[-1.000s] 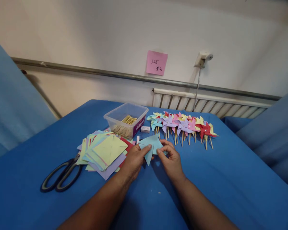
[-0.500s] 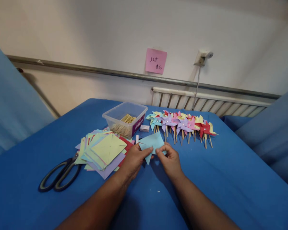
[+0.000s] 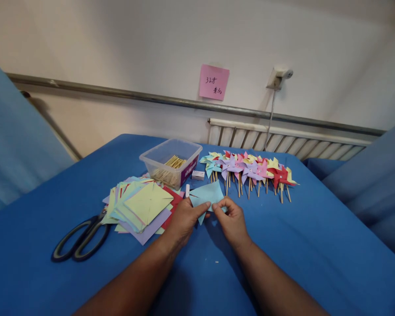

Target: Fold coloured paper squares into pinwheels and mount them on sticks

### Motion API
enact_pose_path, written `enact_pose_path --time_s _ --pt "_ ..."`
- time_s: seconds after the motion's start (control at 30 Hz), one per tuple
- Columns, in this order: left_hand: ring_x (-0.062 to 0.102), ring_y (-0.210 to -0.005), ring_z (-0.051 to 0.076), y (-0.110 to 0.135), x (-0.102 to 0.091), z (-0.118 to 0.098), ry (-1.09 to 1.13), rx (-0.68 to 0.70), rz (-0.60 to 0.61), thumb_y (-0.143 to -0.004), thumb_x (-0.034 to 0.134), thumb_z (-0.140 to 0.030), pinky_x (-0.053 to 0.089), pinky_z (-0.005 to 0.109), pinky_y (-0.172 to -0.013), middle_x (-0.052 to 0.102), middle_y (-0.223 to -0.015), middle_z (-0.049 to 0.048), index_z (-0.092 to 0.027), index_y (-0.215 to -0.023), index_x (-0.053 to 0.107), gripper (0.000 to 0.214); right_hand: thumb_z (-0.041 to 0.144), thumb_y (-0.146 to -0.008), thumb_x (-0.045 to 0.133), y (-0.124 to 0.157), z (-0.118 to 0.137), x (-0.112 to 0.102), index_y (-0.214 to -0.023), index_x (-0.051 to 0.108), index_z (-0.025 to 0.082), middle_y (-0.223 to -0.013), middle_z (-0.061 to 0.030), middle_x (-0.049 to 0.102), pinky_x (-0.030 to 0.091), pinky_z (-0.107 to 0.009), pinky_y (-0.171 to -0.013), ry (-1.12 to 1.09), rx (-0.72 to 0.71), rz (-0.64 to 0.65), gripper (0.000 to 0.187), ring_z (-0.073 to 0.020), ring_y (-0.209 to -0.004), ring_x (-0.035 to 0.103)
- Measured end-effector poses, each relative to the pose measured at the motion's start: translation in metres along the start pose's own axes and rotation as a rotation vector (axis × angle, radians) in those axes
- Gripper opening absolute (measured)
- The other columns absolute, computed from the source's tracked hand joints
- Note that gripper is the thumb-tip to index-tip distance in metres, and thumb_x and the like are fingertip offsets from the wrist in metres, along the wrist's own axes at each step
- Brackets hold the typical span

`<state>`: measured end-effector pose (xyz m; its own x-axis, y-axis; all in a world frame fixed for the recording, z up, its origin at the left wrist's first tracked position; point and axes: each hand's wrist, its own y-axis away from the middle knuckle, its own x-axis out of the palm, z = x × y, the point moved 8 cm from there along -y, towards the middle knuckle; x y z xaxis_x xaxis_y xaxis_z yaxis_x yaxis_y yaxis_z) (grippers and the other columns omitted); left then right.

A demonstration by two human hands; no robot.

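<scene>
A light blue sheet of paper, slit in from its corners, is held up between my two hands above the blue cloth. My left hand grips its left and lower side, thumb on top. On the right, my right hand pinches the lower right part with thumb and forefinger close to my left thumb. The fingers under the paper are mostly hidden. Left of my hands lies a loose pile of coloured paper squares, a slit yellow one on top.
Black-handled scissors lie by the pile, blades partly covered. Behind stand a clear plastic box of wooden sticks, a small white box and a white object. Several finished pinwheels lie at the back right. Tiny scraps dot the blue cloth.
My right thumb and fingers have shifted slightly left along the paper, toward my left thumb. Both hands keep their hold, and the view has moved a little.
</scene>
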<state>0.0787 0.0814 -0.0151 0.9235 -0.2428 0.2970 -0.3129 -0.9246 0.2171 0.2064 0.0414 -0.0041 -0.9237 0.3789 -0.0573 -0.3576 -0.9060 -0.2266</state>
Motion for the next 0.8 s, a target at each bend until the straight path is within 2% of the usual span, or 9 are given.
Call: enact_pose_path --time_s 0.37,0.47,0.53,0.6,0.67,0.73,0.8 --pt "0.054 -0.056 0.011 0.001 -0.003 -0.003 -0.046 0.057 -0.03 -0.065 0.076 -0.031 0.043 0.023 -0.057 0.065 -0.066 -0.0007 -0.015 -0.077 0.068 0.021 0.039 -0.074 0.067 0.002 -0.006 0.004 -0.06 0.056 0.019 -0.062 0.0021 0.052 0.038 -0.025 -0.058 -0.021 0.022 0.012 0.027 -0.0131 -0.06 0.047" --pt "0.054 -0.053 0.012 -0.001 -0.008 -0.007 -0.089 0.057 -0.055 -0.063 0.075 -0.03 0.042 0.024 -0.055 0.064 -0.061 0.0004 -0.014 -0.071 0.067 0.02 0.04 -0.07 0.072 0.0 -0.012 0.002 -0.08 0.061 0.021 -0.076 -0.0003 0.062 0.046 -0.027 -0.065 -0.204 0.098 -0.009 0.024 -0.0155 -0.07 0.056" --pt "0.057 -0.054 0.014 -0.002 -0.009 -0.009 -0.104 0.032 -0.033 -0.061 0.075 -0.028 0.043 0.026 -0.056 0.066 -0.062 0.0022 -0.014 -0.072 0.068 0.02 0.041 -0.067 0.075 -0.003 -0.017 -0.003 -0.098 0.059 0.022 -0.091 -0.0029 0.066 0.049 -0.03 -0.071 -0.373 0.16 -0.047 0.04 -0.017 -0.078 0.061" --pt "0.059 -0.056 0.016 -0.001 -0.008 -0.01 -0.14 -0.001 -0.002 -0.06 0.074 -0.027 0.043 0.027 -0.056 0.067 -0.065 0.0039 -0.013 -0.075 0.069 0.021 0.043 -0.067 0.075 -0.005 -0.02 -0.002 -0.105 0.057 0.021 -0.096 -0.0054 0.067 0.05 -0.032 -0.072 -0.482 0.235 0.0 0.048 -0.0185 -0.081 0.064" --pt "0.06 -0.057 0.018 0.0 -0.006 -0.01 -0.207 -0.026 0.043 -0.06 0.073 -0.025 0.044 0.027 -0.056 0.068 -0.066 0.0046 -0.013 -0.076 0.07 0.02 0.044 -0.066 0.076 -0.005 -0.02 0.003 -0.099 0.06 0.019 -0.088 -0.0053 0.068 0.05 -0.031 -0.069 -0.513 0.304 0.113 0.045 -0.0189 -0.075 0.064" --pt "0.059 -0.056 0.017 0.002 -0.001 -0.011 -0.29 -0.03 0.105 -0.06 0.071 -0.022 0.043 0.026 -0.055 0.067 -0.065 0.0042 -0.013 -0.075 0.07 0.017 0.04 -0.063 0.078 -0.003 -0.018 0.007 -0.093 0.062 0.019 -0.08 -0.0029 0.068 0.049 -0.03 -0.064 -0.48 0.338 0.207 0.04 -0.0174 -0.067 0.062" --pt "0.057 -0.055 0.016 0.004 0.003 -0.011 -0.379 -0.009 0.161 -0.061 0.069 -0.021 0.041 0.025 -0.053 0.066 -0.064 0.0031 -0.014 -0.073 0.069 0.014 0.034 -0.06 0.081 -0.002 -0.015 0.007 -0.09 0.063 0.019 -0.076 -0.0001 0.067 0.047 -0.027 -0.06 -0.398 0.32 0.236 0.038 -0.0149 -0.062 0.06"
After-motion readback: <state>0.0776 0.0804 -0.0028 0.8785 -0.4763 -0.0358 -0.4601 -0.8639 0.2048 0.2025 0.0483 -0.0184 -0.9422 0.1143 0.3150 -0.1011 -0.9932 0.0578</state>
